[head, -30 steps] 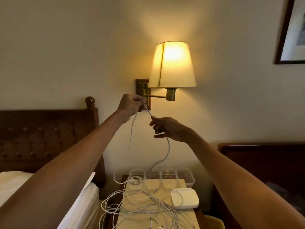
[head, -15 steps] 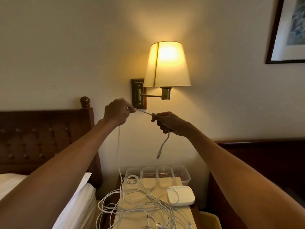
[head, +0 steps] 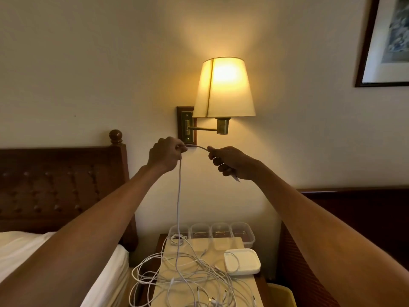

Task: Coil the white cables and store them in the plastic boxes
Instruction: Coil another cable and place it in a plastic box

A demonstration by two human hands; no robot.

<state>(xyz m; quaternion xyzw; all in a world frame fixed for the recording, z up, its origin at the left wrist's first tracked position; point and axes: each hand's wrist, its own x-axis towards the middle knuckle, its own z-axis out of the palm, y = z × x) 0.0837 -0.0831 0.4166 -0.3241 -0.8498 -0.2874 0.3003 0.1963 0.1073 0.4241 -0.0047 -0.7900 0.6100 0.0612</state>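
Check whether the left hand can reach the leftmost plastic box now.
Likely yes, once lowered: the leftmost plastic box stands uncovered, but the left hand holds the white cable high above it.

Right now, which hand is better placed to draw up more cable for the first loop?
Probably the left hand: the white cable hangs straight from it down to the nightstand. The right hand grips only the short end.

Dim room, warm light from lit wall lamp (head: 223, 87) w/ glare on wall above; headboard (head: 55, 185) dark; wide-angle bending at edges; focus sharp.
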